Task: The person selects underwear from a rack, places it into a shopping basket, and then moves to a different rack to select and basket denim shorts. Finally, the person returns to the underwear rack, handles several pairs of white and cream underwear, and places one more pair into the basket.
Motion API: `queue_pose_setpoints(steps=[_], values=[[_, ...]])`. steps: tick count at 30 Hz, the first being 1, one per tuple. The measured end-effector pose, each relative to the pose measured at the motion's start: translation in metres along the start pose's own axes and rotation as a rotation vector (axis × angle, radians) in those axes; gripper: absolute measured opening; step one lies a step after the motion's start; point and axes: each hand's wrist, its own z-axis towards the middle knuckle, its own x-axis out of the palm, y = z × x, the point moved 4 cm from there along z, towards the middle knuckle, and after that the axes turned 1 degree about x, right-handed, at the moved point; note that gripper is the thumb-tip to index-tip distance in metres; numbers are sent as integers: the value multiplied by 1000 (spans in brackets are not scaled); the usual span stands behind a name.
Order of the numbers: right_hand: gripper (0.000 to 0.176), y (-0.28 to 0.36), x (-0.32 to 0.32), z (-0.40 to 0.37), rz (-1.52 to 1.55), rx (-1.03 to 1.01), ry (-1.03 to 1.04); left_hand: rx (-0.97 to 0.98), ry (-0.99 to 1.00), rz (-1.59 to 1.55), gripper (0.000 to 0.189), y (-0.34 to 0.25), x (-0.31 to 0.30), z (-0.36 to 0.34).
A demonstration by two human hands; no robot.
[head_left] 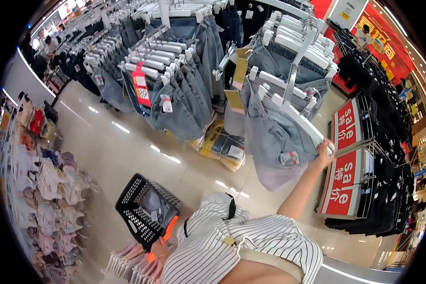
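My right hand (324, 152) is closed around the end of a white clothes hanger (304, 124) at the front of a rack. Light-blue denim shorts (281, 142) hang from this hanger, with a small tag clipped near the waist. Low on the left, my left hand (161, 248) grips the orange handle (169, 229) of a black shopping basket (139, 208). Inside the basket lies a folded denim garment (157, 206) with a white tag. My left fingers are partly hidden by the handle and my striped shirt (213, 246).
More denim on white hangers (175, 90) fills the rack ahead, with a red price tag (141, 85). Packaged clothes (222, 146) lie on the floor below. Red sale signs (343, 182) and black garments (388, 180) stand right. Children's clothes (47, 180) hang left. Other people are in the distance.
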Motion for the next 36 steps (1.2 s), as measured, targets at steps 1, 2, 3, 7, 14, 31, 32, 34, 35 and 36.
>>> queue_pose_setpoints(steps=[1,2,3,7,14,31,32,34,35,36], values=[[26,-3,8,4,38,29,7,-1,15,5,47,2,3,-9],[23,-10,14,8,42,48,21,-3,26,12,47,5,3,-16],[21,-19,20,11,54,65,28,-3,27,18,47,7,4,-19],[21,-42,45,22,32,90,131,-4,26,43,46,15,1,-29],[26,-94,54,41,6,142,72,-44,65,91,45,14,15,-58],[42,-178,-1,39,-655,235,393,217,120,415,43,-69,22,-107],[46,-199,-15,31,-724,323,458,271,97,453,42,-73,21,-115],[51,-230,-32,15,-792,152,502,274,63,439,42,-88,17,-121],[52,-243,-44,9,-905,139,502,183,61,310,43,-91,17,-124],[53,-253,-48,4,-1018,105,501,127,114,319,44,-106,2,-125]])
